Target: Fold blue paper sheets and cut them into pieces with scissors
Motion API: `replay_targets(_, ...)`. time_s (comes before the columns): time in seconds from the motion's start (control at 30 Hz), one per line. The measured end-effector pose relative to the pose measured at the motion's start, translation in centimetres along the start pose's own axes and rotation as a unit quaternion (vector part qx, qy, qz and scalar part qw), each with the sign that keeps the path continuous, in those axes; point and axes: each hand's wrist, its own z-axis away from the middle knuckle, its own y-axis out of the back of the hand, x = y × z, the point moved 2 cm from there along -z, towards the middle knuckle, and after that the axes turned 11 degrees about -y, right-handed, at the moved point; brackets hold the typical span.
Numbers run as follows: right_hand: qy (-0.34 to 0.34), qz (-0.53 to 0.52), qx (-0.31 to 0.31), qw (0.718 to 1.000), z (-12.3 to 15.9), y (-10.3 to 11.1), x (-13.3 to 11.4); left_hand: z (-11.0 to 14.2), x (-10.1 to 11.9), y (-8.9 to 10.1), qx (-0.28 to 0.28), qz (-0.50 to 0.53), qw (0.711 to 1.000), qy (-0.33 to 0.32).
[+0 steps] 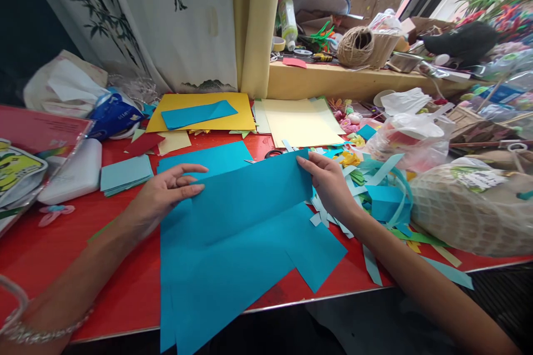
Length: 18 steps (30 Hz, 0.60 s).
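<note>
A sheet of blue paper is raised in front of me, its upper part bending along a soft line across it. My right hand pinches its upper right corner between thumb and fingers. At the upper left edge, my left hand has its thumb against the sheet, with the fingers stretched out beyond the edge. More blue paper lies beneath and behind, including a sheet past my left fingers and a corner piece at lower right. Scissors are partly hidden behind the raised sheet.
Yellow paper bearing a folded blue piece lies at the back, beside cream paper. Light blue squares are stacked left. Paper scraps, plastic bags and a netted bundle crowd the right.
</note>
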Motion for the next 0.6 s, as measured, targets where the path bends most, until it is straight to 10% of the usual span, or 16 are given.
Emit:
replay_targets(0.2,-0.199,0.007,-0.166,0.966,-0.4,0.0,0.3,-0.8,0.6,-2.2,-0.214,-0.085,0.973,-0.009)
replay_targets(0.43,-0.174,0.109,-0.252,0.946,0.5,-1.6,0.6,-1.9,2.8,-10.7,-0.174,-0.140,0.968,-0.119)
replay_targets(0.6,-0.158,0.152,-0.225,0.950,0.0,-0.5,0.4,-2.9,2.9,-11.2,-0.113,-0.107,0.978,-0.139)
